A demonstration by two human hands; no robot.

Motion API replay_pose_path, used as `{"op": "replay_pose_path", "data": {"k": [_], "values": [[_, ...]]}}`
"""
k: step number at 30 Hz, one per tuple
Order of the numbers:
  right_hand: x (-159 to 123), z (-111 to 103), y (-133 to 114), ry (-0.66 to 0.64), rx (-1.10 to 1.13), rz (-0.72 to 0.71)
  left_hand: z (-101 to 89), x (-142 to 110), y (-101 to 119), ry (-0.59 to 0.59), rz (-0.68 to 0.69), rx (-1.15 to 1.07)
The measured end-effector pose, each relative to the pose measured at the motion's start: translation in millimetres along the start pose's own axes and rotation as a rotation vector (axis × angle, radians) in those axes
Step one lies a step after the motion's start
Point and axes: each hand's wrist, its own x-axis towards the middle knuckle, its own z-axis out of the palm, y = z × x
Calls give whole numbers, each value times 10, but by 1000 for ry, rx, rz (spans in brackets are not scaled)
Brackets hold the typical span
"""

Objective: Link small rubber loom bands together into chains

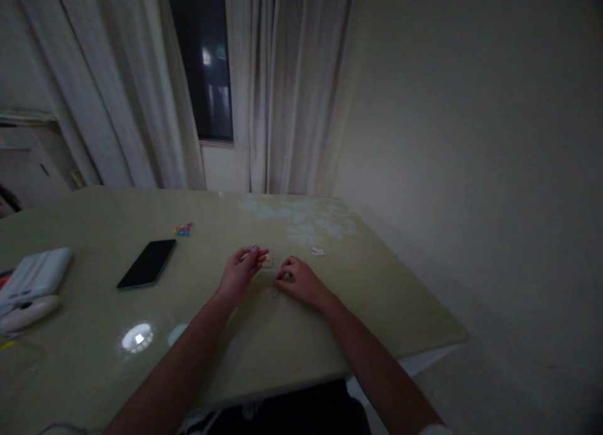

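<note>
My left hand is raised over the middle of the table, its thumb and fingers closed together. A tiny pale and dark thing shows at its fingertips, too small to name. Just beyond these fingertips lies a small clear piece with yellowish bits, partly covered by the hand. My right hand is close by on the right, thumb and forefinger pinched near the tabletop; what they hold, if anything, is too small to see. Below that pinch a faint thin loop shows on the table.
Small white pieces lie right of my hands. Farther left are a pile of colourful small pieces and a black phone or tablet. A white box-like object and a rounded white device stand at the table's left.
</note>
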Motion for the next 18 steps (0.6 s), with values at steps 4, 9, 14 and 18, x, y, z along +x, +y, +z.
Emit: {"op": "replay_pose_path", "data": {"k": [4,9,14,18], "values": [[-11,27,-22,-58,7,-24,9,3,-25,-23,17,14],[-13,90,-76,-80,15,-50,13,3,-65,-77,46,76],[23,38,-50,119,67,-15,61,-39,-178,-161,85,187],[69,29,3,292,132,29,132,-77,-305,-231,119,246]]}}
